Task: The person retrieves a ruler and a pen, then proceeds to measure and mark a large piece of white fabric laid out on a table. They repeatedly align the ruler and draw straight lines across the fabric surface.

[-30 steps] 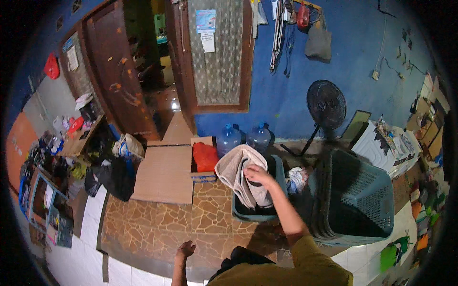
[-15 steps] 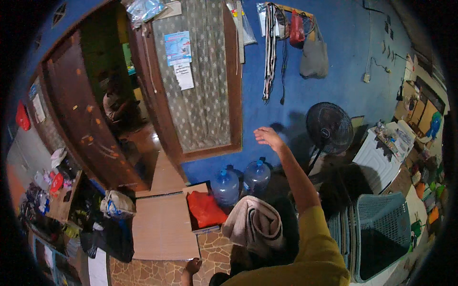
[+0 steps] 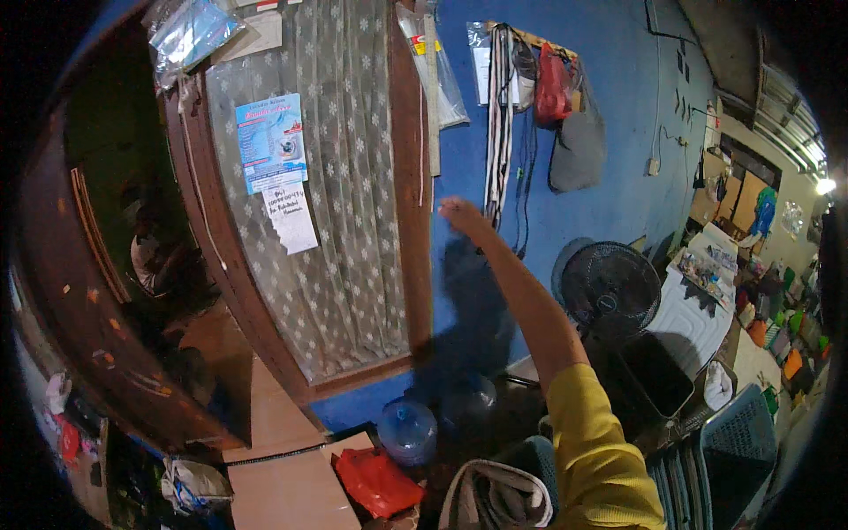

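Observation:
My right hand (image 3: 461, 215) is raised at the end of my outstretched arm, beside the brown frame (image 3: 412, 265) of the curtained window and left of some hanging striped straps (image 3: 495, 168). Its fingers look bent; whether they hold anything is too small to make out. Below, a rolled beige cloth (image 3: 495, 488) sits in a grey-blue basket (image 3: 539, 464), partly behind my sleeve. My left hand is out of view.
A person (image 3: 150, 256) sits inside the open doorway. Along the wall are cardboard (image 3: 274, 490), a red bag (image 3: 375, 481), water jugs (image 3: 406, 433), a black fan (image 3: 609, 287), stacked baskets (image 3: 733, 442) and a white appliance (image 3: 698, 309). Bags (image 3: 570, 150) hang above.
My right hand has left the beige cloth and risen toward the window frame. The view has tilted up toward the wall, and my left hand has dropped out of it.

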The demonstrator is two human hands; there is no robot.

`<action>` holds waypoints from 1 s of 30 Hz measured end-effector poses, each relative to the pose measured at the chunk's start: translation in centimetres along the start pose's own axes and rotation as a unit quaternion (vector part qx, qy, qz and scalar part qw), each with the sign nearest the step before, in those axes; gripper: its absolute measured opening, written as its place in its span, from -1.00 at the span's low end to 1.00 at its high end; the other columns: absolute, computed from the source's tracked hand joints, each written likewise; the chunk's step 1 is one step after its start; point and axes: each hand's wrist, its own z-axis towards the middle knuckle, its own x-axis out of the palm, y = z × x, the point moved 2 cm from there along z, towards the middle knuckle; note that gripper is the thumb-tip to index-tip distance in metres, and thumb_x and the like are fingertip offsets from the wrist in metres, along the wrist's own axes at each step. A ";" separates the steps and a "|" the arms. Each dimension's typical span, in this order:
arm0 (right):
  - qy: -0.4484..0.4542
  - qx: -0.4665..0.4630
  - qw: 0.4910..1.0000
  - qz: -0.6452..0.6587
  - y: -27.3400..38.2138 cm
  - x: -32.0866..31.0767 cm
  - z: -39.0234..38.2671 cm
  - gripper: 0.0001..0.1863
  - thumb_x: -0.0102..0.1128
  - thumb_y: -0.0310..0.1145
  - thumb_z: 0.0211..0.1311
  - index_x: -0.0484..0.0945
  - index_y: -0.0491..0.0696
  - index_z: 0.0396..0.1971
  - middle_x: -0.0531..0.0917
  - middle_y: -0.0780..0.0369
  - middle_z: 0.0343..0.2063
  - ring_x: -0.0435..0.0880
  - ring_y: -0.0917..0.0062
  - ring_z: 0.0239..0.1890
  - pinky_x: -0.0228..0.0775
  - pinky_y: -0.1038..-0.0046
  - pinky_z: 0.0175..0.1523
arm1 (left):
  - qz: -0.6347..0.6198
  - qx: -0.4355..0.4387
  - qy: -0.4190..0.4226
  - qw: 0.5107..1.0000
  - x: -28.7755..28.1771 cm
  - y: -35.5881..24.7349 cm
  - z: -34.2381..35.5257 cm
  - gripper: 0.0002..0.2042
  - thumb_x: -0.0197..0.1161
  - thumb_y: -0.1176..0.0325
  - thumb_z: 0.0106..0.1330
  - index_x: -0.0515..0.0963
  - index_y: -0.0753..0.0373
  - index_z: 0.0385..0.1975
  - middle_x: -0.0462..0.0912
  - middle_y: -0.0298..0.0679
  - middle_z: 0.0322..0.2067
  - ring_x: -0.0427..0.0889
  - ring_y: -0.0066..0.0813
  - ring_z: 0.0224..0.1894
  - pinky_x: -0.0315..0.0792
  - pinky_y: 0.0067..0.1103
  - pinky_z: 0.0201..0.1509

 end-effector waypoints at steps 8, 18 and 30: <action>-0.302 -0.077 0.944 -0.103 1.6 1.1 15.2 -0.21 0.31 -0.27 -0.11 0.13 -0.35 0.07 0.36 -0.17 0.00 0.35 0.05 0.08 0.12 0.34 0.21 | 0.011 0.093 0.025 0.995 -9.2 -5.4 14.9 -0.64 0.05 0.12 0.24 0.47 0.31 -0.18 0.59 0.01 -0.30 0.57 -0.06 -0.22 0.43 -0.36 -0.12; -0.371 -0.187 0.910 0.007 2.3 0.7 14.6 -0.42 0.18 -0.23 0.07 0.23 -0.23 0.03 0.49 -0.10 -0.15 0.51 0.13 -0.14 0.31 0.33 -0.05 | 0.004 0.131 0.066 0.989 -10.4 -7.5 21.3 -0.66 0.04 0.14 0.26 0.48 0.31 -0.18 0.59 -0.01 -0.32 0.57 -0.09 -0.24 0.43 -0.37 -0.13; -0.463 -0.230 0.856 -0.005 10.3 -9.4 3.5 -0.55 0.07 -0.24 0.21 0.39 -0.11 0.07 0.56 0.12 -0.31 0.48 0.51 -0.27 0.28 0.55 -0.10 | 0.020 0.185 0.121 0.975 -7.9 -9.1 19.9 -0.68 0.02 0.17 0.28 0.48 0.31 -0.19 0.60 -0.03 -0.34 0.58 -0.12 -0.26 0.43 -0.39 -0.14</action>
